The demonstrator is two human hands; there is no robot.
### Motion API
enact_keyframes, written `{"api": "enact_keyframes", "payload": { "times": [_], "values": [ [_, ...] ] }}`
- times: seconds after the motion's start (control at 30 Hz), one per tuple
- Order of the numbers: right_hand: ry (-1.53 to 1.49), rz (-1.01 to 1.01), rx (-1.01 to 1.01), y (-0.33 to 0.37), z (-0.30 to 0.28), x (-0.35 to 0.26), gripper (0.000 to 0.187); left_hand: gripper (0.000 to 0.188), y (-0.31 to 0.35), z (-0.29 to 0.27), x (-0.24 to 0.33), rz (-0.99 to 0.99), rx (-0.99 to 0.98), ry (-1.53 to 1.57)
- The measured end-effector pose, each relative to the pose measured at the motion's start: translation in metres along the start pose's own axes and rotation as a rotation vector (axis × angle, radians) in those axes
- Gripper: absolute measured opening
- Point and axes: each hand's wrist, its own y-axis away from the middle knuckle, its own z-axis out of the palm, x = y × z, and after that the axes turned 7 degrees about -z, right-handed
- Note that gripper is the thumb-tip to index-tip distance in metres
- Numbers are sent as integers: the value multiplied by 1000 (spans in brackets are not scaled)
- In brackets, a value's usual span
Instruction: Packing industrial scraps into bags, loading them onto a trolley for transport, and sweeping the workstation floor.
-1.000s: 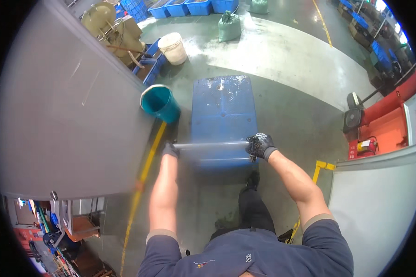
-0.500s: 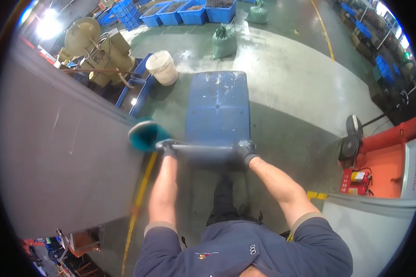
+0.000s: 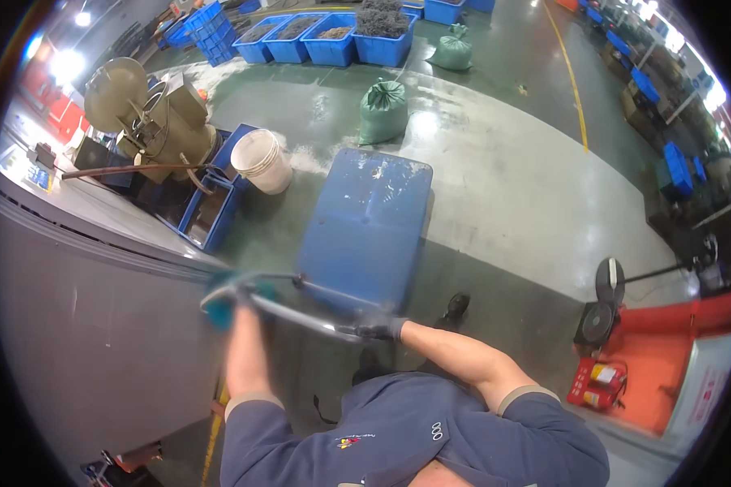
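A flatbed cart with a scuffed blue deck (image 3: 365, 235) stands in front of me, slanted on the floor. Its grey metal push handle (image 3: 292, 314) crosses before my body, the left end farther forward. My right hand (image 3: 380, 327), in a dark glove, is wrapped round the handle near its right end. At the left end, my left hand (image 3: 242, 292) is closed on the same bar, though blur softens its fingers. Beside that hand hangs a teal bucket-like container (image 3: 218, 312) with a pale rim. Motion smears it, and I cannot tell how it is held.
A grey wall or door panel (image 3: 114, 341) stands close on my left. Ahead are a white bucket (image 3: 262, 162), a tied green sack (image 3: 384, 112) and blue bins (image 3: 331, 47). To the right, fire extinguishers (image 3: 599, 383) sit by a floor fan (image 3: 597, 323).
The handle has swung from nearly level to slanted, and the cart deck has turned clockwise. My right hand has come nearer my body and leftward; the left has moved left with the teal container.
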Motion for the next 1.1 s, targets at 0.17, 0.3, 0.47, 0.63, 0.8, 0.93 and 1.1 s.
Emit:
{"api": "enact_keyframes", "payload": {
  "times": [0.17, 0.3, 0.47, 0.63, 0.8, 0.93, 1.1],
  "values": [
    [-506, 26, 264, 40, -133, 114, 35, 39, 63, 38, -9, -106, 75, -105],
    [-204, -127, 230, 108, -238, 234, 36, 24, 137, 14, -45, -211, 150, 119],
    [-311, 360, 181, 121, -381, 292, 44, 16, 144, 16, -86, -47, 495, -9],
    [-743, 535, 527, 111, -464, 346, 39, 9, 116, 64, -77, 370, 709, -461],
    [-563, 966, 560, 169, -502, 444, 55, 28, 99, 73, -69, 151, 801, -436],
    [-750, 1342, 338, 229, -527, 502, 32, 29, 123, 68, -51, 227, 1140, -417],
    [-538, 1229, 180, 260, -608, 589, 39, 27, 157, 133, -58, -375, 1223, -911]
  ]
}}
